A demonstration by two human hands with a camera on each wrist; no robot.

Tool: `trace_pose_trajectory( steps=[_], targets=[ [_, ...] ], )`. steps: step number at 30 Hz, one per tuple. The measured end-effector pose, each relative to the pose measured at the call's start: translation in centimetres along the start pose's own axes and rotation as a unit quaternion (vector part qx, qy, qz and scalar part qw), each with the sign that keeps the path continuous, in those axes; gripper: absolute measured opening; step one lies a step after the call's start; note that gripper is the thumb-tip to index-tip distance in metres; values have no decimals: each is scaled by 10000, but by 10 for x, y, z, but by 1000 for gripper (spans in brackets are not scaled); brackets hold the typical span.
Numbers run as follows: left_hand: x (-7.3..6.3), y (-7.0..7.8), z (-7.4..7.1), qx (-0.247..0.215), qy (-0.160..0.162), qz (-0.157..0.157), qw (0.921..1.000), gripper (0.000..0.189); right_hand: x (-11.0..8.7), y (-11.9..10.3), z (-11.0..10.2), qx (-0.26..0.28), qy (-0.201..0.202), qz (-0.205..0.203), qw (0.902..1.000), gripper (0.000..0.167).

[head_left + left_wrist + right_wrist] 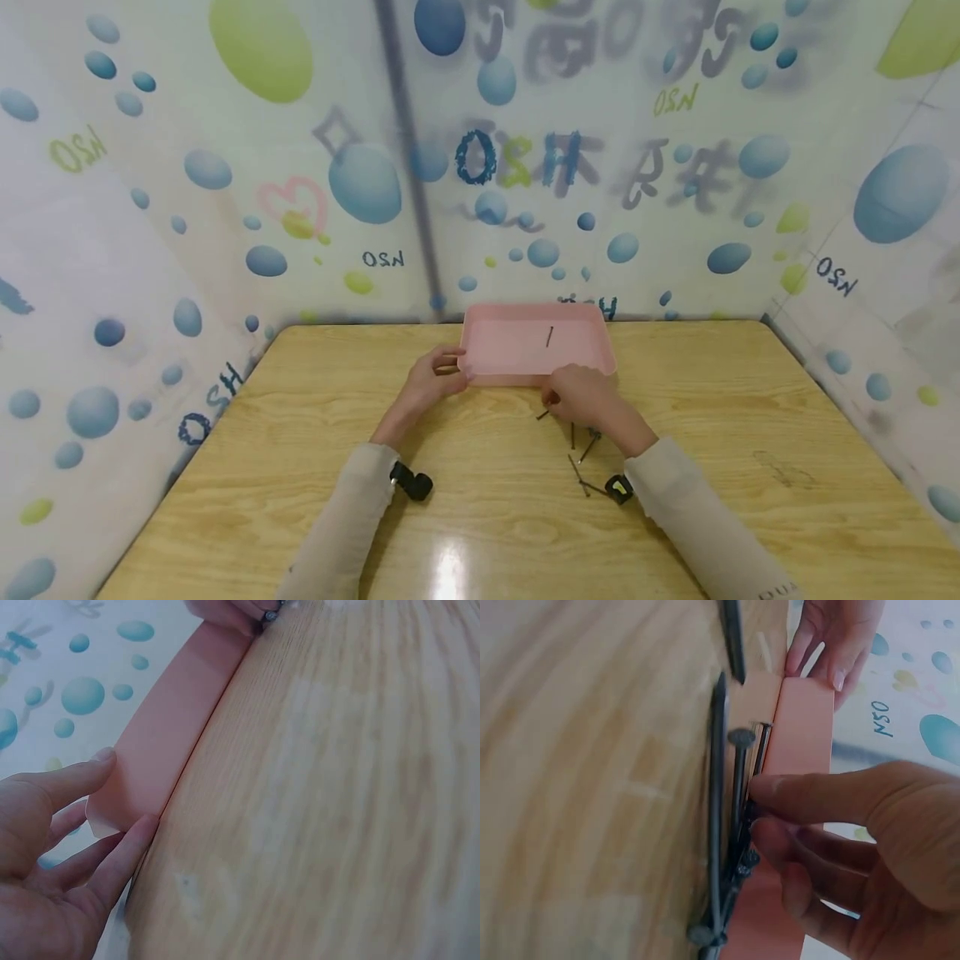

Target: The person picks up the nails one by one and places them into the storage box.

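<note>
A shallow pink tray [536,379] stands at the table's far edge, with one dark nail [550,336] lying in it. My left hand [430,382] holds the tray's near left corner, thumb and fingers spread around it in the left wrist view. Just in front of the tray's near wall, my right hand [583,395] pinches a nail [762,750] between thumb and index finger, its head end showing. Several more nails [717,802] lie loose on the wood beside and below that hand. Part of this pile is hidden by the right hand in the head view.
The wooden table [480,492] ends at a patterned wall sheet [525,242] right behind the tray. Other sheets rise along both sides. A black wrist device [411,482] sits on the left sleeve, another device [619,488] by the right sleeve, near the nails.
</note>
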State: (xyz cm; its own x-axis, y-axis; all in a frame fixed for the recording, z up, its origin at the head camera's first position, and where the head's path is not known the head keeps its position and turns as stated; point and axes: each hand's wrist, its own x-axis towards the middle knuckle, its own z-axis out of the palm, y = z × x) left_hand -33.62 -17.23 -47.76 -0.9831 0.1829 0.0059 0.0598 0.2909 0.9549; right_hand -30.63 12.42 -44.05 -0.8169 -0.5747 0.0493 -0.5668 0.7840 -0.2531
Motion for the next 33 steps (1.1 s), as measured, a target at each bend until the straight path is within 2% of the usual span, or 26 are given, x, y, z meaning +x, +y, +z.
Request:
trace_pose_trajectory(
  steps=[10,20,28,33],
  targets=[
    [0,4,-1,-19,-64,4,10000,54,1,-3,1,-82,50,149,9998,33],
    [0,-1,-1,40,-13,68,10000,54,-1,-7,2,-201,-30,198,9996,48],
    [1,-2,0,76,57,50,9999,52,-2,-6,0,-171,-79,176,9997,49],
    [2,-2,0,76,18,35,10000,53,0,-5,-1,-102,-80,92,9999,40]
  ],
)
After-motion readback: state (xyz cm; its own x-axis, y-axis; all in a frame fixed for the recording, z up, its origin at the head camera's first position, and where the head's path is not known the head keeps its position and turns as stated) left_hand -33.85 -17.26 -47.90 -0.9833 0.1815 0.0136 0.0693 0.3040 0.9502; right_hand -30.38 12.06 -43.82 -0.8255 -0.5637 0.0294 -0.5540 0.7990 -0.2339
